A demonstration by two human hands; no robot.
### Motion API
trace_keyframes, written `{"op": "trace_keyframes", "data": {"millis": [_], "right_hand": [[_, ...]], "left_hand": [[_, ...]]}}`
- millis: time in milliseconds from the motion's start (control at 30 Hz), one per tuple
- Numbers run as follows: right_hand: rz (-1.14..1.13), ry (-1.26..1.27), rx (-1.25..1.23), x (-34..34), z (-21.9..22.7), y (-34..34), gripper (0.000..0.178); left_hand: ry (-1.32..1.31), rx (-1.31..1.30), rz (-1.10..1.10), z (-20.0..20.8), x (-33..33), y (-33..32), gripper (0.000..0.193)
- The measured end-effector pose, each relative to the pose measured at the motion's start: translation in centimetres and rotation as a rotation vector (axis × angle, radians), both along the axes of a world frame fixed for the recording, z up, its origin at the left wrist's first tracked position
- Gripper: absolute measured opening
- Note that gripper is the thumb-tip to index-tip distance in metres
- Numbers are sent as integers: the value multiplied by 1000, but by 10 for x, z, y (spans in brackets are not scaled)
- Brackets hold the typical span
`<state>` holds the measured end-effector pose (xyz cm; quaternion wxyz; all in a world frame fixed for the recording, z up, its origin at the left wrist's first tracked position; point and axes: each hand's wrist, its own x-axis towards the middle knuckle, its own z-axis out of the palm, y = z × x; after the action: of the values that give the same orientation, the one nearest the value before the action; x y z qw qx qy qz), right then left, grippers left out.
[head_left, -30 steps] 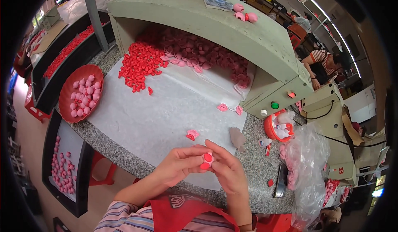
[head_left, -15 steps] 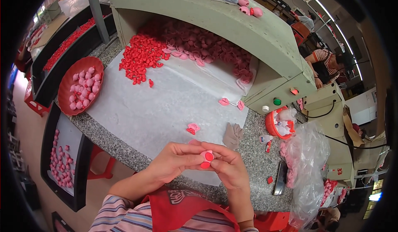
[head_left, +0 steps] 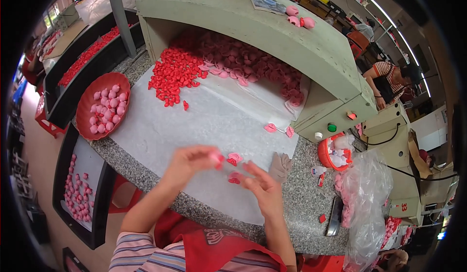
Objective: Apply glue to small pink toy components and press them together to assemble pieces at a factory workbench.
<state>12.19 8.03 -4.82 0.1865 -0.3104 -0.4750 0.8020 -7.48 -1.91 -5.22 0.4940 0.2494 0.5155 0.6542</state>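
Observation:
Between the fingertips of my left hand (head_left: 189,164) is a small pink-and-red rubbery piece (head_left: 217,160), blurred by motion. My right hand (head_left: 264,188) is apart from it, fingers spread and slightly smeared, holding nothing visible. Between the hands, two more pink-and-red pieces lie on the white sheet: one farther off (head_left: 234,158) and one nearer (head_left: 234,177), close to my right fingertips. To the left, a red scalloped bowl (head_left: 83,107) holds several round pink pieces (head_left: 108,110). A crumpled grey cloth (head_left: 280,167) rests right of my right hand.
Red pieces (head_left: 171,75) and pink pieces (head_left: 253,60) are heaped under a pale green hooded machine (head_left: 233,9). An orange basket (head_left: 325,156) of small bottles, a phone (head_left: 334,216) and a clear plastic bag (head_left: 367,194) are at right. Black trays (head_left: 102,194) stand left. A co-worker (head_left: 389,80) sits beyond.
My hands have come apart. The left has moved left and forward with the pink-and-red piece; the right has let go and opened. The view has shifted slightly.

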Motion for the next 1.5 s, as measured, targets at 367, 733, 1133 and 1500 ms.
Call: {"op": "trace_keyframes", "data": {"millis": [367, 733, 1133, 1500], "right_hand": [[-455, -1027, 1289, 88, -41, 42, 17], [-740, -924, 926, 145, -29, 37, 29], [-957, -680, 842, 134, -78, 126, 47], [-767, -103, 500, 79, 24, 15, 21]], "left_hand": [[1558, -239, 898, -15, -153, -23, 19], [986, -296, -305, -43, 16, 84, 11], [-636, -97, -178, 14, 69, 50, 24], [-843, 84, -354, 26, 77, 29, 43]]}}
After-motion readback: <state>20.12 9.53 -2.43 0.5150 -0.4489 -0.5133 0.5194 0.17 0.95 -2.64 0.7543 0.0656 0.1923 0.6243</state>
